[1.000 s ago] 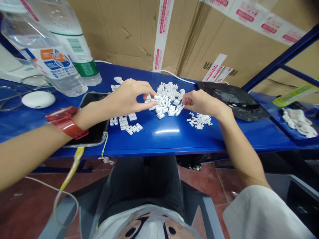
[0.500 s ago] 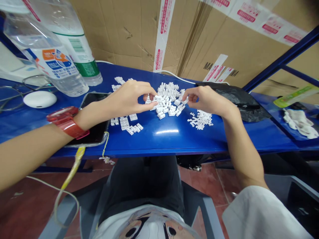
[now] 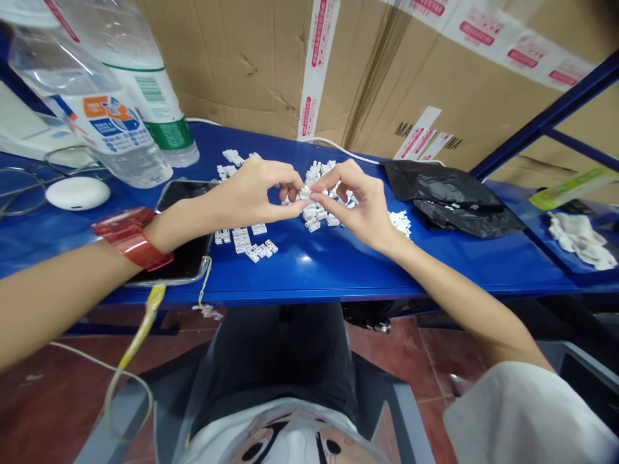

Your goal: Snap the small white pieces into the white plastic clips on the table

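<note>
Between the fingertips of my left hand [image 3: 264, 190] is a small white plastic piece [image 3: 305, 193]. My right hand [image 3: 358, 200] is closed in a pinch, its thumb and forefinger meeting that same piece from the right. Behind and below the fingers lies a pile of white pieces [image 3: 314, 225], partly covered by my right hand. More white blocks [image 3: 241, 240] sit in small rows beside my left hand. A heap of smaller white parts [image 3: 400, 222] shows past my right wrist, mostly hidden by it.
A phone [image 3: 186, 263] lies under my left forearm. Two plastic bottles [image 3: 145, 169] and a white oval object [image 3: 77, 193] are at the left. A black bag [image 3: 464, 200] lies at the right of the blue table [image 3: 309, 277]. Cardboard boxes [image 3: 242, 64] stand behind.
My right hand has moved left from beside the pile to the fingertips of my left hand, now covering part of the pile and the small parts. My left hand has barely moved.
</note>
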The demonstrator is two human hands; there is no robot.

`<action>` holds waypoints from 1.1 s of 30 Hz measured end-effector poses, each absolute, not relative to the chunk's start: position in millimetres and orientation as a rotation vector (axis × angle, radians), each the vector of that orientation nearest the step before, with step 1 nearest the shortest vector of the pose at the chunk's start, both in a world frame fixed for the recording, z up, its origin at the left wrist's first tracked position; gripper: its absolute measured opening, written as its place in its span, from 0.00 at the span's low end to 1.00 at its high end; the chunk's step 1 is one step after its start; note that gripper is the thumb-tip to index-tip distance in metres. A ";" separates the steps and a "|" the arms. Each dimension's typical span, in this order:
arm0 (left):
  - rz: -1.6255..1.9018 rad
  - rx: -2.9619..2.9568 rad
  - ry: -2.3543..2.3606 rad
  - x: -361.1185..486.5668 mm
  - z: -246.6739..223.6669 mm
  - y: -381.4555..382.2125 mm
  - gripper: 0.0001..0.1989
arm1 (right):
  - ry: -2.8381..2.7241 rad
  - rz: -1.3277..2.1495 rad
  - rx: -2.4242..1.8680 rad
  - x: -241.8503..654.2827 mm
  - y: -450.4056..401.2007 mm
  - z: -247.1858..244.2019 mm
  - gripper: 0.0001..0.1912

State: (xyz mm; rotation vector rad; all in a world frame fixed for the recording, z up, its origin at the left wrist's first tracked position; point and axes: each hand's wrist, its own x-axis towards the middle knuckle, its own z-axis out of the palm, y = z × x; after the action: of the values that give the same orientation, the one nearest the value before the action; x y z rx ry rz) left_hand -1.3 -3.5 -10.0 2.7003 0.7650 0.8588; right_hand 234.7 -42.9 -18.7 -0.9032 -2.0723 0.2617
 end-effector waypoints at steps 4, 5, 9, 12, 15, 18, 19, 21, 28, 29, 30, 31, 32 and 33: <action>0.904 2.653 0.778 -0.9 -8.5 -6.1 0.14 | -2.097 0.246 -0.858 236.0 -42.0 -17.9 0.09; 0.904 2.644 0.786 -0.8 -8.4 -6.5 0.14 | -2.101 0.245 -0.856 236.2 -41.7 -17.3 0.10; 0.872 2.630 0.794 -0.8 -8.7 -6.9 0.12 | -2.116 0.248 -0.849 236.7 -39.8 -16.9 0.12; 0.888 2.619 0.760 -0.7 -9.6 -6.7 0.12 | -2.145 0.254 -0.832 236.5 -40.3 -15.5 0.11; 0.925 2.560 0.735 -0.3 -9.8 -6.7 0.13 | -2.187 0.234 -0.877 234.7 -44.2 -11.8 0.10; 0.937 2.477 0.747 0.0 -9.7 -6.2 0.14 | -2.245 0.173 -0.892 231.8 -48.1 -10.1 0.09; 0.923 2.454 0.732 0.1 -9.8 -5.7 0.15 | -2.258 0.144 -0.882 230.9 -48.7 -10.6 0.10; 0.875 2.417 0.674 0.3 -10.2 -4.7 0.15 | -2.268 0.088 -0.859 229.9 -48.7 -12.8 0.10; 0.844 2.314 0.598 3.4 -10.8 -6.7 0.11 | -2.262 0.006 -0.792 231.7 -46.0 -20.1 0.07; 0.856 2.297 0.590 4.0 -10.9 -7.4 0.10 | -2.255 -0.001 -0.776 232.0 -45.7 -20.1 0.07; 0.869 2.284 0.585 4.5 -11.0 -7.9 0.10 | -2.251 -0.005 -0.753 232.6 -45.0 -19.4 0.07; 0.884 2.277 0.585 4.8 -11.4 -8.1 0.10 | -2.257 0.002 -0.733 233.8 -43.9 -17.6 0.07; 0.904 2.275 0.595 4.8 -11.8 -8.0 0.10 | -2.274 0.022 -0.715 235.8 -42.1 -14.6 0.07; 0.927 2.277 0.614 4.5 -12.4 -7.5 0.11 | -2.300 0.060 -0.714 239.0 -39.7 -10.3 0.09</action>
State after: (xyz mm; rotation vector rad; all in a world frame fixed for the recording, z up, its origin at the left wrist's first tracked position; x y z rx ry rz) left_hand 4.5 -7.5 -12.4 2.2771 0.6144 0.9274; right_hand 239.0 -39.7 -10.3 -0.7137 -2.3000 0.0595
